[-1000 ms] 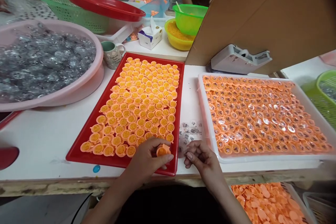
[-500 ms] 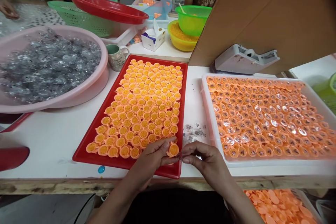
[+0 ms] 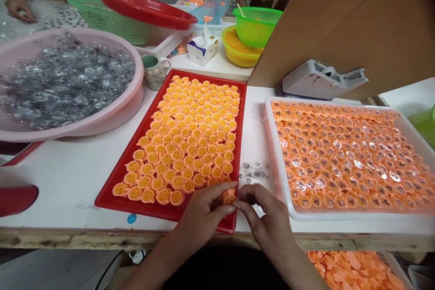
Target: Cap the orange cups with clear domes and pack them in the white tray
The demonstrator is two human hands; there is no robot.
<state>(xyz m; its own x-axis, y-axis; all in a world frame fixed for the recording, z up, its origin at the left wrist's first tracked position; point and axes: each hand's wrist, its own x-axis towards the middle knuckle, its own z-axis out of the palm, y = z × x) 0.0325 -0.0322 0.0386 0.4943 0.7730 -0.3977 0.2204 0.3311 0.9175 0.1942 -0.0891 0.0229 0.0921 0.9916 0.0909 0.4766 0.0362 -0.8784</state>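
Observation:
My left hand (image 3: 207, 208) is closed around a small orange toy cup (image 3: 229, 196), now tilted, above the near right corner of a red tray (image 3: 152, 210). The fingertips of my right hand (image 3: 263, 210) are pinched together at the cup's right edge; what they hold there is too small to make out. Rows of similar orange cups (image 3: 176, 179) with yellow filling fill much of the red tray. On the white table just beyond my right hand lie several small clear round stickers (image 3: 254, 171) with dark prints.
To the right stands a white tray (image 3: 288, 206) of orange cups with printed tops. A pink basin (image 3: 136, 90) of clear plastic pieces is at left, beside a mug (image 3: 155, 74). A tape dispenser (image 3: 319, 80) and cardboard (image 3: 326, 27) stand behind. A co-worker's hand (image 3: 20, 8) shows far left.
The cup in my left hand has tipped from facing up to a tilt. My right fingertips, which held a small clear piece beside it, have come up against the cup's edge.

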